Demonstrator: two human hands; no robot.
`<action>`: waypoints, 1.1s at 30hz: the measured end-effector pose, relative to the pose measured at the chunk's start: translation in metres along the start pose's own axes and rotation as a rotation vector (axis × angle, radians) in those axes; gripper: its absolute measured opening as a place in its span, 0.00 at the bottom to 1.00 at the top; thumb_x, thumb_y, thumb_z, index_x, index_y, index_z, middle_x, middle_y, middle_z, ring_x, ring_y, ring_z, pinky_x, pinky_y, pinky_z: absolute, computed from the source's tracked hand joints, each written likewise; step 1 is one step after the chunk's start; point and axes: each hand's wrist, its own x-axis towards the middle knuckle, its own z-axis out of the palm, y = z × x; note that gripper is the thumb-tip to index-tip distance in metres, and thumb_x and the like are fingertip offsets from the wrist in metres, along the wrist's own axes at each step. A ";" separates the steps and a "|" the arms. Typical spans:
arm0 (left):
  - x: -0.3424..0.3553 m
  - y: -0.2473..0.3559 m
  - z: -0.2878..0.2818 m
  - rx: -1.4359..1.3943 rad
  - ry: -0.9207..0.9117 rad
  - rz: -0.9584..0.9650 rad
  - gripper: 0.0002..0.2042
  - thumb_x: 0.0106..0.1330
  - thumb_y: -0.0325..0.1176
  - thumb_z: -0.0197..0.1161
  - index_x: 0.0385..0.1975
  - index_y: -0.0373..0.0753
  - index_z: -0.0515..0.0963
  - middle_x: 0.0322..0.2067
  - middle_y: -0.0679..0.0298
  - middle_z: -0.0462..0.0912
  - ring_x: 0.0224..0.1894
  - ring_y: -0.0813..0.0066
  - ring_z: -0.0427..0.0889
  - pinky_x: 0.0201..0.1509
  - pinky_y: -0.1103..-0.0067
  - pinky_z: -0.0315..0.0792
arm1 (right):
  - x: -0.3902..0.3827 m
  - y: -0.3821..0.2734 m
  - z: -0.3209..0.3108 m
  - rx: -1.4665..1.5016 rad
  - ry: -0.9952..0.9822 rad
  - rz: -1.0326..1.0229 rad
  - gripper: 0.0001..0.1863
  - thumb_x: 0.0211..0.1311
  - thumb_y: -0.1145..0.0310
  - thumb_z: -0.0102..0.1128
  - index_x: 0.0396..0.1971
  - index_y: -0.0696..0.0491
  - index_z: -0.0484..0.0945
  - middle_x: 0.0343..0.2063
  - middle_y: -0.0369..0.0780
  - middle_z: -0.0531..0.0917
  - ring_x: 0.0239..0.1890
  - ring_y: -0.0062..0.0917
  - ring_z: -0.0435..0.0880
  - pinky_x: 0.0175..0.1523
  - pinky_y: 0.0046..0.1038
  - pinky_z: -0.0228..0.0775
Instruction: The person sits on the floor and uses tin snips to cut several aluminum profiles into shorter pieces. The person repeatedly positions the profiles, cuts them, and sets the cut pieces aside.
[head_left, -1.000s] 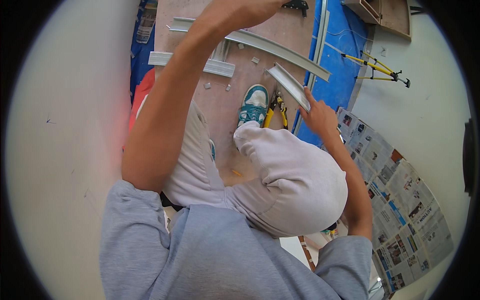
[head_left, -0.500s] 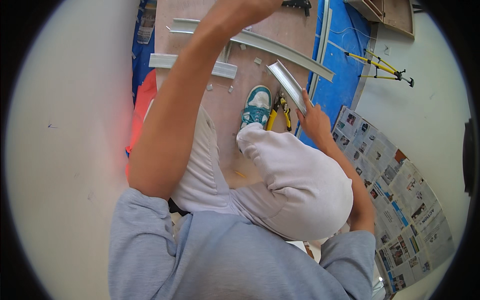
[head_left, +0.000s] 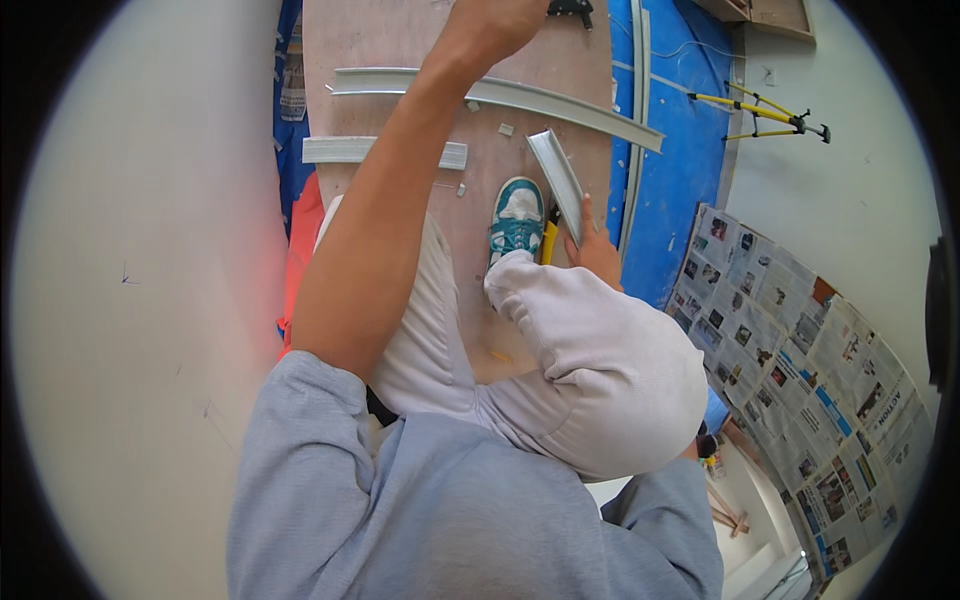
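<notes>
My right hand (head_left: 597,254) grips the lower end of a short silver metal channel (head_left: 557,175), index finger stretched along its side. The channel slants up and leftward from the hand. Beside my shoe (head_left: 517,215) shows the yellow handle of a hand tool (head_left: 550,238), the rest covered by the channel and hand. My left arm reaches far forward, and my left hand (head_left: 498,28) is at the top edge, its fingers mostly hidden. Just right of it lies a black tool (head_left: 572,9), partly cut off. Under the left forearm passes a long metal channel (head_left: 545,103).
A shorter channel (head_left: 335,150) lies at the left, partly under my left arm. Small metal offcuts (head_left: 506,129) dot the board (head_left: 400,25). Long rails (head_left: 638,130) run along blue sheeting (head_left: 680,170) at right, with a yellow tripod (head_left: 765,112) and a newspaper-covered panel (head_left: 790,360) beyond.
My right hand has drawn the short channel nearer and to the left, so it stands steeper and covers most of the yellow-handled tool. My left hand stays at the top edge. The view has shifted slightly.
</notes>
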 end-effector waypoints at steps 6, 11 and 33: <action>-0.013 0.008 -0.010 0.288 -0.177 0.011 0.32 0.74 0.62 0.52 0.55 0.34 0.80 0.49 0.46 0.86 0.53 0.49 0.86 0.60 0.63 0.76 | -0.029 0.014 -0.142 0.870 -0.266 0.085 0.32 0.76 0.51 0.53 0.73 0.47 0.60 0.28 0.40 0.79 0.22 0.24 0.77 0.29 0.28 0.73; -0.041 0.031 0.022 0.151 -0.198 0.155 0.42 0.73 0.71 0.43 0.59 0.31 0.75 0.52 0.42 0.84 0.57 0.45 0.82 0.63 0.63 0.74 | -0.064 -0.021 -0.257 1.291 -0.462 0.157 0.30 0.78 0.42 0.48 0.60 0.55 0.68 0.21 0.33 0.69 0.17 0.14 0.70 0.21 0.17 0.65; -0.015 0.137 -0.036 0.032 0.731 0.141 0.36 0.83 0.53 0.38 0.23 0.31 0.82 0.17 0.55 0.81 0.20 0.64 0.80 0.27 0.69 0.67 | -0.096 -0.173 -0.399 1.232 -0.861 0.055 0.35 0.74 0.48 0.58 0.72 0.49 0.58 0.28 0.35 0.72 0.20 0.16 0.72 0.26 0.21 0.67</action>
